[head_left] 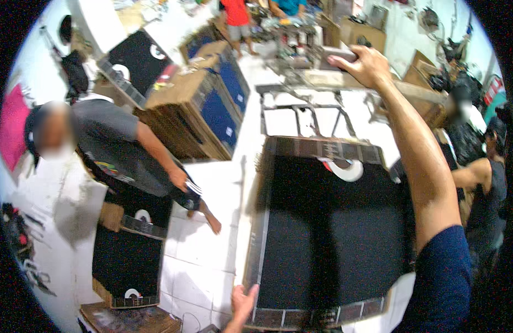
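A large black panel (334, 238) lies in front of me. Dark strips with pale cross lines run along its far and near ends, and a white curved mark with a bit of red sits near the far end. My left hand (243, 304) is at the panel's near left corner, thumb and finger apart; the thumb appears to touch the edge. My right arm reaches far over the panel's right side. Beyond the metal frame (309, 108), my right hand (367, 66) closes round a dark brown bar (333, 57), whose full shape is blurred.
At left a person in a grey shirt (109, 139) bends over a similar black panel (126, 261). Cardboard boxes (178, 100) stand behind, with another black panel (137, 61) there. Another person (486, 188) works at right. More people stand at the far end.
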The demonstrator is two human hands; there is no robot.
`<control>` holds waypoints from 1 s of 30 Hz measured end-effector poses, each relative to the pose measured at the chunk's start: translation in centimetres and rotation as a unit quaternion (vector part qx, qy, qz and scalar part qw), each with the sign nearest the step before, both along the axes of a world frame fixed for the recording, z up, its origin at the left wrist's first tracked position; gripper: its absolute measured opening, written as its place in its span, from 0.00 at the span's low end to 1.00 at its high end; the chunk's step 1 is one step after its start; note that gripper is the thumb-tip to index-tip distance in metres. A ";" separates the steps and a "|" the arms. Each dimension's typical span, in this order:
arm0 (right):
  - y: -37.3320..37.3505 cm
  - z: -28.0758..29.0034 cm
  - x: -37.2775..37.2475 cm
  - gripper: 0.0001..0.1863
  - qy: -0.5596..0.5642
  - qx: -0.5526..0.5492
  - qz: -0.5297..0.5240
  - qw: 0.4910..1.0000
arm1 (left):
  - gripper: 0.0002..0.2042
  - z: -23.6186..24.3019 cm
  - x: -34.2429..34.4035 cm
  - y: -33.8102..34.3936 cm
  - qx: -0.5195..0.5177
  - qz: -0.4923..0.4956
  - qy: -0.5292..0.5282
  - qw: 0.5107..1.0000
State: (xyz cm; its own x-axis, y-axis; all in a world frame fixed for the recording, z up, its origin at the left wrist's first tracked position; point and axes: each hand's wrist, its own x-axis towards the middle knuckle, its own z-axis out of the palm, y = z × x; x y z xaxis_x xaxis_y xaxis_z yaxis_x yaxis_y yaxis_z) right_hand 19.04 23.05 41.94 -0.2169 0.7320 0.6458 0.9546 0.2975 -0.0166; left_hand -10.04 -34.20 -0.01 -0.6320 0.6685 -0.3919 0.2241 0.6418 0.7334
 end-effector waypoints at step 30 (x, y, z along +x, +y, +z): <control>-0.1 4.4 1.2 0.49 0.044 -0.085 0.032 0.995 | 0.41 4.4 -4.2 -0.2 -0.019 -0.100 0.119 0.988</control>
State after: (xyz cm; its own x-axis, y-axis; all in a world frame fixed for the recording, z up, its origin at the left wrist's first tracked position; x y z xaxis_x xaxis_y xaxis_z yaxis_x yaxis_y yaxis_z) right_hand 20.21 23.00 46.31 -0.2147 0.8190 0.5321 0.9261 0.3437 -0.1553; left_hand -14.21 -34.44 4.40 -0.5658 0.7770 -0.2761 0.5124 0.5936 0.6205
